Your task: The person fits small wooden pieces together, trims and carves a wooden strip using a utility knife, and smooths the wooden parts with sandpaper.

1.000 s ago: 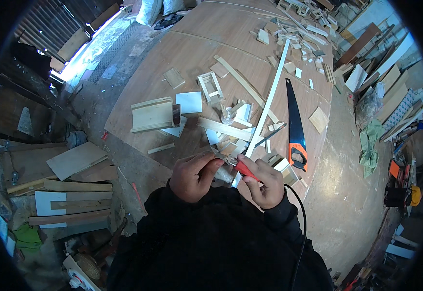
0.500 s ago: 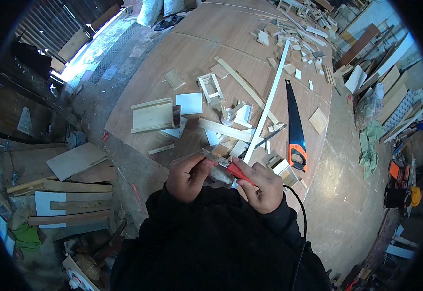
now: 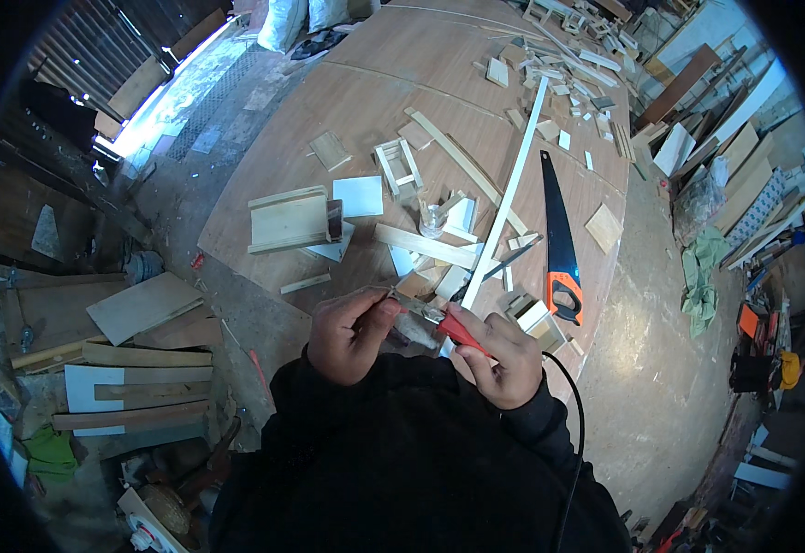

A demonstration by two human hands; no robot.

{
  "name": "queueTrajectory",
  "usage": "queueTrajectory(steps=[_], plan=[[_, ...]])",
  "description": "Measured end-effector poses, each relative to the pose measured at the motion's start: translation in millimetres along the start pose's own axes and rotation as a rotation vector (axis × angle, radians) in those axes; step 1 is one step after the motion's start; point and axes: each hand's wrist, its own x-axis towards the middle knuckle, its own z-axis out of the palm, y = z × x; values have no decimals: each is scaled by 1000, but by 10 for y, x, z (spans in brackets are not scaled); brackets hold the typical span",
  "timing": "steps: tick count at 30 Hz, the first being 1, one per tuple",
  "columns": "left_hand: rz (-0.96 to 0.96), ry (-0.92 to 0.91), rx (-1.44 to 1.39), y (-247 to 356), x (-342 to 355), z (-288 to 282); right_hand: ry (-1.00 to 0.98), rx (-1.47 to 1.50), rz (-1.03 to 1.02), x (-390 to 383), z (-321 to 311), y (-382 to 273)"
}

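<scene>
As I look down through the head camera, I find the red-handled tool (image 3: 458,331) between the two hands, just over the near part of the tabletop (image 3: 352,103). The right hand (image 3: 504,359) has its fingers wrapped snugly round the red handle, with the metal end angled toward the left. The left hand (image 3: 352,334) meets that end, thumb and index finger drawn nearly together at its tip; from up here I can't tell whether they pinch the metal, a small piece, or nothing. A black cable (image 3: 580,415) curves down beside the right sleeve.

Beyond the hands I see a long white strip (image 3: 516,184) running up the tabletop, and to its right a handsaw (image 3: 562,230), its orange handle toward me. Left of the strip lie a channel-shaped wooden piece (image 3: 289,219), a white panel (image 3: 358,196) near it, a small wooden frame (image 3: 387,169) and a clear cup (image 3: 431,224) among offcuts. A square wooden piece (image 3: 603,228) rests right of the saw, and a heap of scraps (image 3: 559,69) covers the far end.
</scene>
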Motion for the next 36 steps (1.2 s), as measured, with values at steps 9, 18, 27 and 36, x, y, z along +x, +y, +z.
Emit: queueTrajectory(steps=[9, 18, 27, 36], plan=[[23, -19, 49, 0, -8, -18, 25, 55, 13, -9, 25, 19], [149, -7, 67, 68, 20, 30, 13, 125, 9, -11, 13, 72], [213, 30, 108, 36, 40, 60, -10, 155, 31, 12, 5, 87], [173, 9, 126, 60, 39, 60, -6, 147, 20, 34, 40, 97]])
